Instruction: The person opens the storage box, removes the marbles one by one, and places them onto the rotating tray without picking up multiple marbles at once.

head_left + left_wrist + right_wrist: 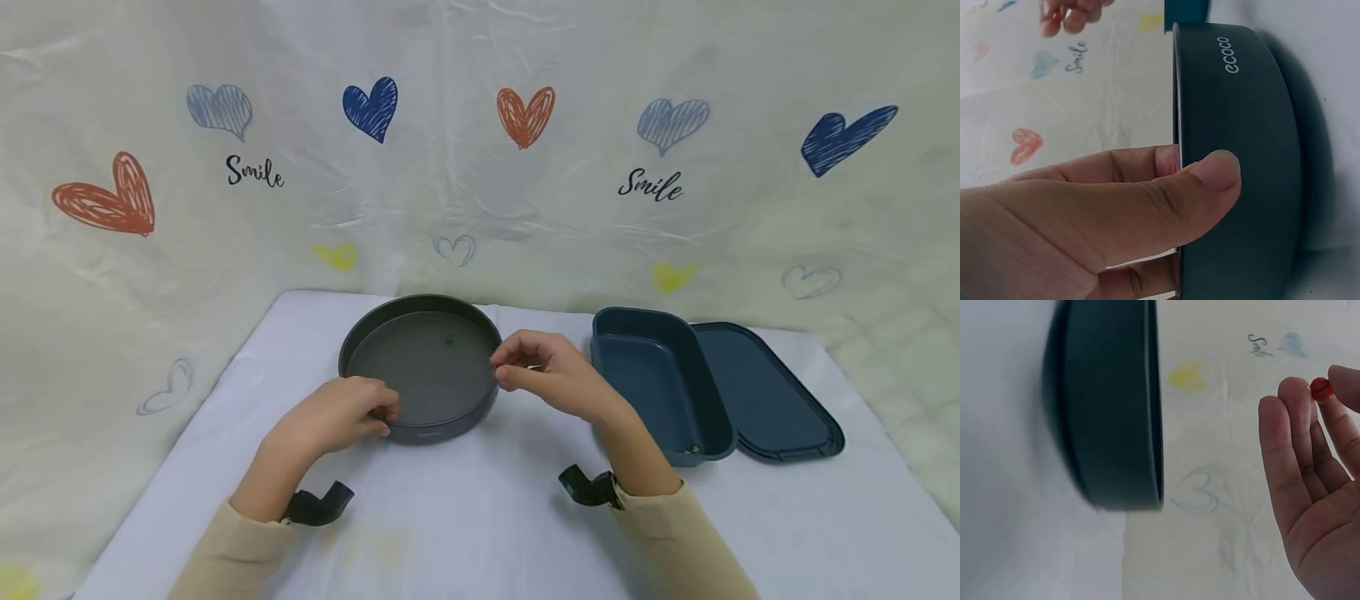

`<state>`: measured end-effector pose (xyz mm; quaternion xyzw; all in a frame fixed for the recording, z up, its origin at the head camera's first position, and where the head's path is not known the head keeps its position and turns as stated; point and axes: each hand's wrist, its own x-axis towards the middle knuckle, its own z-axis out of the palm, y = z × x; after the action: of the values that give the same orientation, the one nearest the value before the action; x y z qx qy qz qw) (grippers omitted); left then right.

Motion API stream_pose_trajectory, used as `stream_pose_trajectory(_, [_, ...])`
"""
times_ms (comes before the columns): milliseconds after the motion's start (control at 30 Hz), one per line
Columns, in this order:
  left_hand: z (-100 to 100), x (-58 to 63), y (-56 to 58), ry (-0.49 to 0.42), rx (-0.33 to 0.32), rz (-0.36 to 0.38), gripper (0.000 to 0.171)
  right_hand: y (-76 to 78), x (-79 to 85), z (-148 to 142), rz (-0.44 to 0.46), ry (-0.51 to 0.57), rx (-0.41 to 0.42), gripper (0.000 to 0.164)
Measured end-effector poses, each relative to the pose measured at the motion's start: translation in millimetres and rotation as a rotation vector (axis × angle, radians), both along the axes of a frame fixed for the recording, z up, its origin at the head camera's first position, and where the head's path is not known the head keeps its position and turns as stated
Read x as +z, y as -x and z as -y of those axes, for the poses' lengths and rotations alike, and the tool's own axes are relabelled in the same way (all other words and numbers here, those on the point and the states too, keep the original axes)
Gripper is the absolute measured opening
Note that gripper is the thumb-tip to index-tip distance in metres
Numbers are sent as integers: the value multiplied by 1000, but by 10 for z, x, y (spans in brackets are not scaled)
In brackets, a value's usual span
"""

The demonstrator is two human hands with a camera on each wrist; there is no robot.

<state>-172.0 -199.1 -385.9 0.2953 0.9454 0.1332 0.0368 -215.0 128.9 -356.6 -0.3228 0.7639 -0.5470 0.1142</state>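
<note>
At left, a person's left hand [333, 414] is gripping the near-left rim of a round dark pan [420, 375]. Inside the pan, right of its centre, a small green piece [449, 340] is lying. Next, the right hand [558, 375] is hovering by the pan's right rim, thumb and a finger closing in a narrow pinch on a small red bead [1320, 390]. The pan is lying left of and below these fingertips; the round bead is showing no long axis. Further right, a deep blue box [656, 383] is standing beside the right forearm, its long axis running away from the person; the right hand is the nearer one to it. Another green piece [693, 448] is sitting in its near end. A flat blue lid [780, 392] is lying at the box's right.

The left wrist view is revealing what the head view hides: the thumb pressing the pan's outer wall, below white "ecoco" lettering [1229, 56]. The right wrist view is showing the bead plainly; from the head, it is hard to make out.
</note>
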Motion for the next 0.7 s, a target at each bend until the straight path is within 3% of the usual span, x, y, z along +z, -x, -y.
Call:
stream_pose_trajectory(367, [16,-13,-19,2,12,0,22,143,20,598,85,150,-14,16])
stream_pose_trajectory(700, [21,9,-20,0,-2,-20,24,191,-207,657,124,91,-52,12])
